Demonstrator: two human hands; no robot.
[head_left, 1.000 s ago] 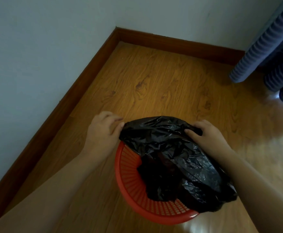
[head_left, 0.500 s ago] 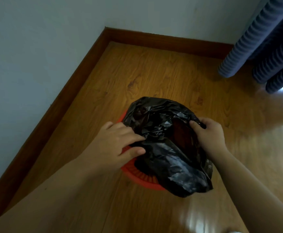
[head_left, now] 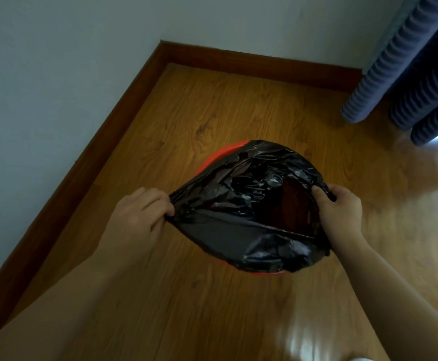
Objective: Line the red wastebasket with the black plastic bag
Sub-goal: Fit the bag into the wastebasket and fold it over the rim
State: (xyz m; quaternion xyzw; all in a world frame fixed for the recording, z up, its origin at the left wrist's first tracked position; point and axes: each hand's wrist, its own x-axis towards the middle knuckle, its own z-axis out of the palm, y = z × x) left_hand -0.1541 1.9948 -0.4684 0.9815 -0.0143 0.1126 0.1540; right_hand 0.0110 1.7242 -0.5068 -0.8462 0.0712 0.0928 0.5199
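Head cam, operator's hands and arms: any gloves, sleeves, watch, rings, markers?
No gloves on the left hand or right hand, and no rings, watch or bands show. The left forearm and right forearm are bare to the frame edge: no sleeve in view, no markers or cables.

Both hands (head_left: 238, 214) have stretched the black bag (head_left: 249, 212) wide over the wastebasket (head_left: 220, 153).

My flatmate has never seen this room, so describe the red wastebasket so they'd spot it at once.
Find the corner where the brown wooden baseboards meet; the glossy wood-plank floor runs toward you. On it stands the round red plastic wastebasket, mostly hidden under a crinkled black plastic bag. Nothing else there is red.
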